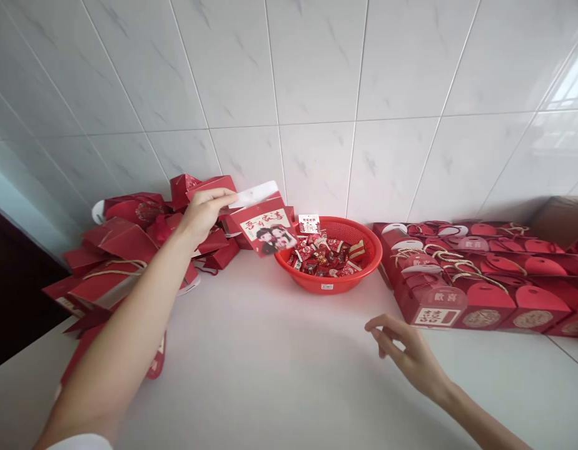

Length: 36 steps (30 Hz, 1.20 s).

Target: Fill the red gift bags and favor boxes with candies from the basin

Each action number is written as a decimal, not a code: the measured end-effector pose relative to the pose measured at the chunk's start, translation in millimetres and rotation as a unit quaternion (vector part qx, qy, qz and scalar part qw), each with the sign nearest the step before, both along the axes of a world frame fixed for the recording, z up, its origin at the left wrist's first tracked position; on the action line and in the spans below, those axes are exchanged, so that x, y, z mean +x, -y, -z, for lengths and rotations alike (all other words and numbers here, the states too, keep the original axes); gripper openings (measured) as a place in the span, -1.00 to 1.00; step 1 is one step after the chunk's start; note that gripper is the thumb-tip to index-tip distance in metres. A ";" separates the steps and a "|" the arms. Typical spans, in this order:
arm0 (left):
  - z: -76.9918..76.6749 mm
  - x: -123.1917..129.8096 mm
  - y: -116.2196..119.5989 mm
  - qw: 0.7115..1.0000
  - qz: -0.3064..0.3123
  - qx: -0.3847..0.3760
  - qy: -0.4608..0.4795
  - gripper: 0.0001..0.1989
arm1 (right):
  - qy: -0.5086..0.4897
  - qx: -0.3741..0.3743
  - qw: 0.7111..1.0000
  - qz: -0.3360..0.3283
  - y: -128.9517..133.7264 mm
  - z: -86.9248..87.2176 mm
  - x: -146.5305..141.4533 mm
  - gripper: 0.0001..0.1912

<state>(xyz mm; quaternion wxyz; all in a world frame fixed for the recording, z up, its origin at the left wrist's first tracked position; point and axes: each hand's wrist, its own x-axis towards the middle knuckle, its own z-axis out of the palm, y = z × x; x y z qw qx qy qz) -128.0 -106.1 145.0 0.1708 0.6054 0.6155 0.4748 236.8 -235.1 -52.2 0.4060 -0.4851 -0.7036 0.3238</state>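
My left hand [207, 212] is closed on the white flap of a red candy box [269, 230], pinching it between thumb and fingers. The box hangs tilted in the air, its printed face with a couple's picture and gold characters towards me. Just right of it stands a red plastic basket [329, 284] with wrapped candies [323, 253] in it; the box overlaps the basket's left rim in view. Over the white table my right hand [408, 356] hovers with fingers loosely bent and apart, holding nothing. It is nearest to the basket and the front row of boxes.
A heap of red boxes [124, 240] lies on the left, some folded, some with cord handles. On the right, rows of closed red boxes [486, 300] stand side by side. A small white card [309, 224] rests at the basket's back. The tiled wall [317, 81] rises behind.
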 end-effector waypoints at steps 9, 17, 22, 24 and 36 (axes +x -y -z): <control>40.0 88.7 67.2 0.939 0.316 0.103 -0.093 -0.73 | -0.190 0.065 0.980 -0.012 -27.2 -98.3 -23.2 -0.57; 96.8 111.7 73.7 0.926 0.355 0.090 -0.094 -0.86 | -0.210 -0.045 0.976 -0.027 -28.0 -62.8 -38.9 -0.50; 109.0 114.8 69.3 0.913 0.391 0.079 -0.090 -0.82 | -0.218 -0.018 0.976 0.022 -24.4 -46.3 -39.4 -0.42; 109.7 115.9 71.2 0.909 0.387 0.117 -0.100 -0.82 | -0.208 0.011 0.977 0.051 -22.4 -45.9 -38.7 -0.42; 103.5 110.3 60.4 0.866 0.477 -0.151 0.017 -0.81 | -0.271 -0.128 0.954 -0.004 -25.2 -47.1 -32.3 -0.41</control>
